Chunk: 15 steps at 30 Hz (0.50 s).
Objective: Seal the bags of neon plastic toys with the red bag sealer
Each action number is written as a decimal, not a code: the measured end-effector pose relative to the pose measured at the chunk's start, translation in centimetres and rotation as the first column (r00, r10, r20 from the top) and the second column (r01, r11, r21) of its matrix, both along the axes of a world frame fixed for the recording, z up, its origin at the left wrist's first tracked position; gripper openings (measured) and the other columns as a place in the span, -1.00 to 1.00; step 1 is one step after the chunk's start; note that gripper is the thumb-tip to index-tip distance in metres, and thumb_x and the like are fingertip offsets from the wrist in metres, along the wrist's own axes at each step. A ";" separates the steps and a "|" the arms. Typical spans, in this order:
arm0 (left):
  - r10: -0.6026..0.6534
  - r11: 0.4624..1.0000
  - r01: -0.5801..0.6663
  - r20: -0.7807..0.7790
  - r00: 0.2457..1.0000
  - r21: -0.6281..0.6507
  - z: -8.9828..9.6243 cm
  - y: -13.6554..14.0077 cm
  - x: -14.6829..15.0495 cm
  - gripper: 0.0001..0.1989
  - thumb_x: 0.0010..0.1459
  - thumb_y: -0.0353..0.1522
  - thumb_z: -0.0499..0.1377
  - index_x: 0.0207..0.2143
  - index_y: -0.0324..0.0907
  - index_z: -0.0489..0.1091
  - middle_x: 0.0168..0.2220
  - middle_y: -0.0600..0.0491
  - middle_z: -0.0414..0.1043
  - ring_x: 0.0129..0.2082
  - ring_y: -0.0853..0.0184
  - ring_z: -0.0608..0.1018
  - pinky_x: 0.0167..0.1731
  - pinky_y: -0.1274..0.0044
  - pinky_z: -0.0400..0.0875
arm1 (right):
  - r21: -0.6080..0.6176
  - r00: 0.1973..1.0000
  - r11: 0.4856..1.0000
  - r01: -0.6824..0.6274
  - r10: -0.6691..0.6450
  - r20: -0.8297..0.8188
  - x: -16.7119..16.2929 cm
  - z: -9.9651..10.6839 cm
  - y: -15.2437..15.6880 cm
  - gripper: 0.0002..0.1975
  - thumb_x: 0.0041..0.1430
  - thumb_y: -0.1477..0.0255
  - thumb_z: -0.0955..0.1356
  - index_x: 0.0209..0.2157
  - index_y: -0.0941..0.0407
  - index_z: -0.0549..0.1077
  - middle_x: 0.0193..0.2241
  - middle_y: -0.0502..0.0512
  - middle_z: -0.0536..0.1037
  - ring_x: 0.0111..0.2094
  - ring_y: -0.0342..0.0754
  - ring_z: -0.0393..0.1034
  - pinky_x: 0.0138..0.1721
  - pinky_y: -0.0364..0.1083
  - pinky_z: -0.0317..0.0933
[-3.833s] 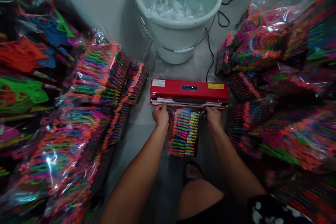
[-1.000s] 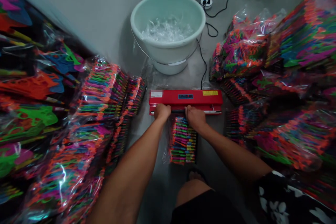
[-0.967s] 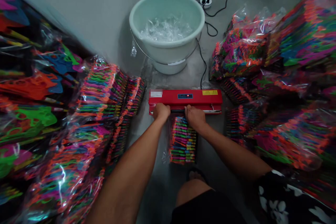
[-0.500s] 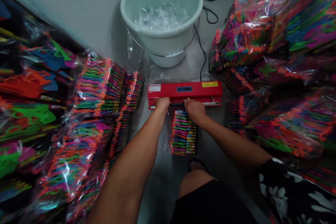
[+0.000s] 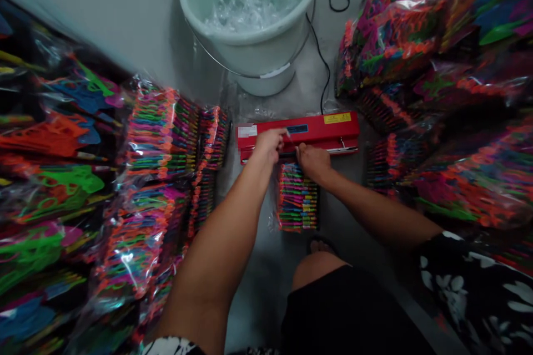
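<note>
A long red heat sealer (image 5: 275, 128) lies on the floor in front of me. My left hand (image 5: 268, 147) is raised over its front, fingers pinched on a thin piece of clear plastic film (image 5: 290, 136). My right hand (image 5: 314, 163) is closed at the sealer's front edge, right of centre; what its fingers grip is hidden. Directly below, a clear plastic bag packed with rows of bright, multicoloured plastic sticks (image 5: 297, 199) lies with its top end against the sealer.
Behind the sealer stands a pale green bucket (image 5: 258, 58) containing crumpled clear plastic scraps (image 5: 252, 8). Filled bags (image 5: 150, 138) are piled on the left, and more bags (image 5: 387, 50) on the right. A black cable (image 5: 322, 55) runs back from the sealer. My foot (image 5: 321, 245) is close to the bag.
My left hand has lifted off the sealer's front edge and moved right, with clear film now in its fingers. My right hand stays near the edge. The camera view has shifted slightly.
</note>
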<state>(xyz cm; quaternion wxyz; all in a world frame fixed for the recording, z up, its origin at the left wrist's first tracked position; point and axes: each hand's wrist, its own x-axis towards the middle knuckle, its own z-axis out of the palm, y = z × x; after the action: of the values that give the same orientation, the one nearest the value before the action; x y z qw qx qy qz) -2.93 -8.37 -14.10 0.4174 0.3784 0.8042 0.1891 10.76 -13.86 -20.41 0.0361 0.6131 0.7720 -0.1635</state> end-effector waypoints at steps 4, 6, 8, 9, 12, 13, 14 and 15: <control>-0.030 0.992 -0.042 0.556 0.831 0.116 5.4 2.2 1.7 -0.76 0.20 -0.23 0.33 -0.38 -0.20 0.42 -0.70 0.29 0.05 -0.74 0.54 0.14 -0.68 0.66 0.05 | 0.002 0.999 1.000 0.017 -0.017 -0.047 -0.1 -0.1 0.2 -0.49 0.58 0.24 0.01 -0.01 0.21 0.45 -0.17 0.36 0.65 -0.19 0.09 0.59 -0.22 -0.08 0.25; -0.072 0.979 -0.060 0.602 0.795 0.197 9.4 2.7 2.1 -0.75 0.21 -0.23 0.35 -0.37 -0.18 0.39 -0.69 0.29 0.04 -0.73 0.55 0.14 -0.69 0.66 0.05 | 0.007 0.996 0.999 0.031 -0.031 -0.084 0.1 -0.2 0.2 -0.52 0.57 0.23 0.05 -0.04 0.19 0.46 -0.18 0.34 0.65 -0.21 0.08 0.57 -0.22 -0.08 0.24; -0.119 0.953 -0.070 0.577 0.808 0.295 13.9 3.4 1.8 -0.76 0.32 -0.24 0.29 -0.34 -0.16 0.36 -0.66 0.27 0.08 -0.70 0.54 0.20 -0.66 0.65 0.11 | 0.039 0.986 0.998 0.055 -0.049 -0.158 0.5 -0.5 -0.2 -0.57 0.56 0.22 0.10 -0.08 0.17 0.47 -0.17 0.32 0.64 -0.19 0.07 0.55 -0.19 -0.08 0.23; -0.159 0.925 -0.068 0.544 0.824 0.373 16.1 3.9 1.5 -0.78 0.38 -0.25 0.23 -0.32 -0.15 0.34 -0.62 0.25 0.12 -0.67 0.54 0.24 -0.64 0.65 0.14 | 0.069 0.975 0.994 0.083 -0.067 -0.213 0.9 -0.6 -0.7 -0.59 0.54 0.21 0.12 -0.11 0.17 0.47 -0.16 0.31 0.63 -0.16 0.07 0.53 -0.16 -0.08 0.24; -0.307 0.730 0.055 0.254 0.917 0.682 21.9 6.7 -0.4 -0.84 0.49 -0.31 0.09 -0.22 -0.15 0.28 -0.40 0.19 0.38 -0.52 0.54 0.46 -0.55 0.66 0.25 | 0.163 0.883 0.950 0.267 -0.173 -0.437 2.3 -0.9 -4.0 -0.59 0.50 0.17 0.18 -0.06 0.17 0.48 -0.08 0.35 0.60 0.00 0.15 0.48 0.01 0.00 0.27; -0.304 0.647 0.133 0.094 0.948 0.751 23.3 7.8 -1.2 -0.87 0.51 -0.31 0.06 -0.16 -0.16 0.26 -0.29 0.16 0.45 -0.46 0.53 0.52 -0.49 0.65 0.30 | 0.157 0.829 0.924 0.349 -0.226 -0.512 2.7 -1.0 -5.7 -0.57 0.47 0.15 0.19 0.02 0.19 0.47 -0.02 0.39 0.59 0.06 0.19 0.45 0.06 0.04 0.28; -0.256 0.577 0.216 -0.077 0.964 0.788 24.4 9.0 -2.0 -0.87 0.53 -0.31 0.03 -0.12 -0.17 0.24 -0.19 0.12 0.50 -0.40 0.51 0.56 -0.43 0.62 0.36 | 0.096 0.777 0.908 0.407 -0.289 -0.560 3.0 -1.1 -7.4 -0.51 0.43 0.12 0.22 0.11 0.20 0.44 0.04 0.42 0.57 0.10 0.23 0.44 0.08 0.07 0.30; -0.165 0.529 0.290 -0.239 0.957 0.797 25.2 10.3 -2.7 -0.86 0.54 -0.30 0.01 -0.10 -0.18 0.24 -0.13 0.08 0.52 -0.36 0.48 0.58 -0.36 0.58 0.42 | -0.017 0.726 0.887 0.462 -0.389 -0.567 3.1 -1.5 -9.2 -0.45 0.39 0.09 0.23 0.17 0.20 0.41 0.07 0.44 0.56 0.09 0.25 0.47 0.06 0.09 0.34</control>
<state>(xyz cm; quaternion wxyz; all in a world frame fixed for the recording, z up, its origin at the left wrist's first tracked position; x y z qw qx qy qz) -5.63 1.89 11.08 0.1580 0.6426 0.5913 0.4609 13.90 -23.08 -21.90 -0.2668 0.7003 0.5954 -0.2895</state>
